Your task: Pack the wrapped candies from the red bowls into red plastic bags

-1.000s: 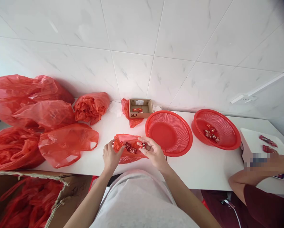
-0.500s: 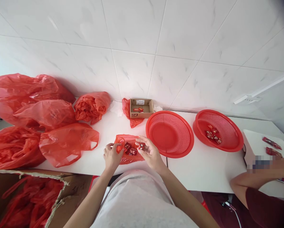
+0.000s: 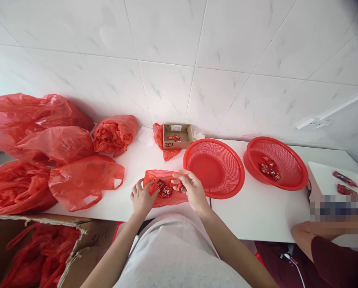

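Note:
A red plastic bag lies spread on the white table in front of me, with several small red wrapped packets on it. At the bag's left edge, the fingers of my left hand are closed on the plastic, the thumb reaching toward the packets. My right hand is over the bag's right side and pinches one small red wrapped packet between thumb and fingers. What the packets contain is hidden by their wrappers.
Right of the bag stand a red mesh basket and another basket holding several packets. A small cardboard box is near the wall. Red bags crowd the left, above a large carton. A co-worker's arm rests at right.
My right hand has turned slightly and shifted a little right with its packet. My left hand's fingers have moved lower on the bag's edge. The co-worker's arm has shifted slightly.

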`<control>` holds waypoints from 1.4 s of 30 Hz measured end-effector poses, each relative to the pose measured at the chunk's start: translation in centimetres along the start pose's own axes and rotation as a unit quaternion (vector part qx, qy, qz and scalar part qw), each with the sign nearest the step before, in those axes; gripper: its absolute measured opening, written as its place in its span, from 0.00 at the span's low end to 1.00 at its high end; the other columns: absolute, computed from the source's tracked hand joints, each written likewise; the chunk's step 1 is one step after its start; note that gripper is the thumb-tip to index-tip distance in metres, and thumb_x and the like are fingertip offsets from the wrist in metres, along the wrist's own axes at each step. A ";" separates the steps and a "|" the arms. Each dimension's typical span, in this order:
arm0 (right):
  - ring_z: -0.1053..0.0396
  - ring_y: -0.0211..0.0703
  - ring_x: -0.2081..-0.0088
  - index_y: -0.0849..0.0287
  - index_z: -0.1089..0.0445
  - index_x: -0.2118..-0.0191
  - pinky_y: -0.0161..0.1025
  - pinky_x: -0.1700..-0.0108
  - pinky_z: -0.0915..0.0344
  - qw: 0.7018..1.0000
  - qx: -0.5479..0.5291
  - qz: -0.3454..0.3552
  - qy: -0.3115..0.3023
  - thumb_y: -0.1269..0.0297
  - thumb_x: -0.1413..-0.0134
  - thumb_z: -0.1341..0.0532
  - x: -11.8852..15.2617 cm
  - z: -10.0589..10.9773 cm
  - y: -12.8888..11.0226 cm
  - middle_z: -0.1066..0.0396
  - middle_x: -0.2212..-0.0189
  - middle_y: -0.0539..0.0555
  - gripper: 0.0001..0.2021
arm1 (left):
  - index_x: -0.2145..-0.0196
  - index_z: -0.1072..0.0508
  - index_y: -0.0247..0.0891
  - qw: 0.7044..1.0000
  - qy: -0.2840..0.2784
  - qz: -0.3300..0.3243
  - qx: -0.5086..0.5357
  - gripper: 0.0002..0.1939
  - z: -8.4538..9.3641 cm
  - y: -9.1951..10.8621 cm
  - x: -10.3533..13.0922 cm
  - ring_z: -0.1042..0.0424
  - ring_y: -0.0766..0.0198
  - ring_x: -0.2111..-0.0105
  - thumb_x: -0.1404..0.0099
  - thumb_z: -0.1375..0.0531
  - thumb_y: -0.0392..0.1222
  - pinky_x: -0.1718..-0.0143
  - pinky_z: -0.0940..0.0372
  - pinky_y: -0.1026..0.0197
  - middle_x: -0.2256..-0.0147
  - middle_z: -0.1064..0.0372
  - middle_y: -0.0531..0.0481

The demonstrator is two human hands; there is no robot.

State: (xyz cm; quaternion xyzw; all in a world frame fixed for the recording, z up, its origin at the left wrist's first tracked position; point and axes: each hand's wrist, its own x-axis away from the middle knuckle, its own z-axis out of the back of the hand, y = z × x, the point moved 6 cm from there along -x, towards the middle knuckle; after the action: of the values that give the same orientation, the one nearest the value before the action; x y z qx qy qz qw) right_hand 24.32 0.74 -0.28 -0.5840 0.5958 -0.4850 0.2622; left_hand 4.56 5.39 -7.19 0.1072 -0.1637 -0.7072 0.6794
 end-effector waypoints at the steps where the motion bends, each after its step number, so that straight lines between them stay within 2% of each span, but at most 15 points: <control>1: 0.26 0.48 0.57 0.51 0.32 0.53 0.43 0.60 0.30 1.000 0.012 0.007 0.002 0.51 0.44 0.39 -0.2 0.0 0.2 0.26 0.52 0.55 0.16 | 0.51 0.26 0.46 1.000 0.000 -0.007 -0.011 0.21 -0.2 0.1 0.0 0.46 0.42 0.41 0.40 0.40 0.54 0.45 0.46 0.39 0.39 0.46 0.39; 6: 0.33 0.48 0.45 0.50 0.31 0.50 0.47 0.44 0.37 0.988 0.148 0.035 -0.026 0.52 0.40 0.43 -1.6 -0.1 1.6 0.30 0.47 0.54 0.16 | 0.59 0.23 0.43 0.998 -0.020 -0.033 -0.046 0.13 -0.7 0.2 0.2 0.49 0.41 0.39 0.40 0.40 0.48 0.45 0.47 0.38 0.38 0.48 0.39; 11: 0.40 0.49 0.40 0.48 0.30 0.49 0.50 0.36 0.49 0.930 0.327 0.166 0.010 0.62 0.42 0.41 -1.9 1.7 0.4 0.32 0.45 0.53 0.15 | 0.64 0.24 0.42 0.998 -0.024 0.012 0.050 0.11 0.9 -1.0 0.7 0.46 0.41 0.40 0.39 0.43 0.48 0.46 0.44 0.39 0.39 0.46 0.38; 14: 0.43 0.54 0.39 0.49 0.30 0.49 0.54 0.35 0.51 0.881 0.429 0.194 0.039 0.66 0.48 0.37 -1.7 3.7 0.4 0.35 0.43 0.55 0.19 | 0.68 0.25 0.40 0.986 -0.025 0.025 0.161 0.12 2.9 -1.9 1.1 0.41 0.44 0.43 0.41 0.42 0.51 0.44 0.44 0.42 0.44 0.40 0.38; 17: 0.38 0.55 0.43 0.53 0.34 0.44 0.55 0.42 0.41 0.831 0.534 0.148 0.051 0.68 0.48 0.39 -1.6 5.9 1.4 0.34 0.46 0.59 0.23 | 0.67 0.26 0.41 0.970 -0.058 0.042 0.234 0.16 4.9 -2.8 1.5 0.32 0.51 0.52 0.41 0.42 0.55 0.48 0.39 0.49 0.54 0.32 0.43; 19: 0.34 0.53 0.47 0.54 0.39 0.41 0.51 0.48 0.36 0.819 0.557 0.115 0.073 0.67 0.45 0.42 -1.8 7.4 2.0 0.35 0.47 0.61 0.24 | 0.65 0.27 0.40 0.947 -0.108 0.060 0.297 0.17 5.7 -2.9 1.9 0.29 0.55 0.58 0.40 0.42 0.57 0.54 0.37 0.54 0.60 0.28 0.47; 22: 0.29 0.49 0.55 0.54 0.39 0.42 0.48 0.53 0.34 0.844 0.523 0.071 0.092 0.65 0.45 0.42 -2.4 8.4 2.3 0.33 0.50 0.60 0.24 | 0.67 0.28 0.40 0.904 -0.169 0.061 0.389 0.17 6.7 -2.3 2.3 0.30 0.60 0.63 0.40 0.41 0.57 0.58 0.37 0.60 0.67 0.27 0.51; 24: 0.29 0.45 0.62 0.56 0.33 0.48 0.46 0.56 0.34 0.886 0.460 0.028 0.057 0.66 0.47 0.41 -2.8 7.9 2.1 0.29 0.59 0.56 0.19 | 0.69 0.28 0.39 0.885 -0.179 0.053 0.427 0.16 7.6 -1.9 2.5 0.30 0.60 0.64 0.41 0.39 0.56 0.60 0.37 0.61 0.68 0.27 0.51; 27: 0.31 0.40 0.67 0.57 0.31 0.57 0.39 0.62 0.34 0.966 0.258 -0.012 0.002 0.63 0.48 0.40 -2.1 6.1 -0.3 0.30 0.68 0.51 0.12 | 0.69 0.27 0.39 0.858 -0.125 0.073 0.493 0.15 10.0 -2.2 2.5 0.28 0.59 0.63 0.45 0.34 0.53 0.58 0.36 0.60 0.68 0.25 0.50; 29: 0.32 0.37 0.68 0.54 0.32 0.56 0.37 0.65 0.35 0.994 0.102 0.028 0.006 0.61 0.48 0.39 -1.2 5.1 -3.8 0.31 0.66 0.50 0.12 | 0.69 0.26 0.40 0.821 -0.045 0.085 0.562 0.15 12.4 -3.0 2.3 0.27 0.60 0.62 0.51 0.30 0.50 0.56 0.36 0.61 0.69 0.25 0.52; 31: 0.33 0.37 0.65 0.52 0.31 0.57 0.36 0.63 0.35 0.994 0.037 0.097 0.021 0.62 0.49 0.37 -0.3 4.6 -7.3 0.32 0.66 0.49 0.12 | 0.70 0.26 0.41 0.777 0.018 0.082 0.624 0.15 14.6 -3.5 2.0 0.27 0.64 0.64 0.54 0.28 0.47 0.58 0.35 0.64 0.70 0.25 0.55; 33: 0.33 0.38 0.63 0.51 0.31 0.58 0.36 0.62 0.34 0.994 0.023 0.108 0.011 0.63 0.51 0.36 0.3 4.1 -9.1 0.32 0.66 0.49 0.12 | 0.71 0.24 0.41 0.758 0.033 0.083 0.646 0.14 15.5 -3.7 1.7 0.28 0.67 0.67 0.54 0.28 0.46 0.61 0.35 0.67 0.71 0.26 0.56; 37: 0.33 0.39 0.63 0.53 0.31 0.60 0.39 0.60 0.33 0.998 0.018 0.036 -0.038 0.63 0.50 0.36 0.9 3.5 -8.5 0.32 0.64 0.50 0.10 | 0.71 0.23 0.40 0.760 -0.010 0.099 0.643 0.12 14.5 -3.3 1.6 0.29 0.66 0.65 0.52 0.28 0.46 0.60 0.34 0.67 0.69 0.25 0.53; 40: 0.33 0.39 0.63 0.51 0.31 0.58 0.39 0.59 0.34 0.996 0.038 0.070 -0.042 0.63 0.48 0.37 1.7 3.5 -8.7 0.33 0.66 0.49 0.10 | 0.70 0.23 0.42 0.765 0.003 0.086 0.638 0.12 13.7 -2.7 1.9 0.29 0.64 0.60 0.50 0.29 0.47 0.52 0.36 0.62 0.66 0.26 0.53; 42: 0.34 0.39 0.63 0.52 0.31 0.59 0.39 0.58 0.34 0.992 0.080 0.088 -0.032 0.63 0.47 0.37 2.1 3.5 -9.0 0.34 0.66 0.49 0.08 | 0.71 0.24 0.42 0.791 0.034 0.052 0.608 0.10 14.0 -1.8 2.1 0.32 0.60 0.51 0.48 0.31 0.47 0.46 0.39 0.58 0.58 0.28 0.51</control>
State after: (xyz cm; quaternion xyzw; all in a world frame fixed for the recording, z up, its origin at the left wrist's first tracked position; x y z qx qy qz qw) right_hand 30.99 -0.83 6.80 -0.5217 0.5954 -0.4871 0.3688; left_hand -2.41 4.57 5.22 0.5132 -0.5424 -0.4213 0.5147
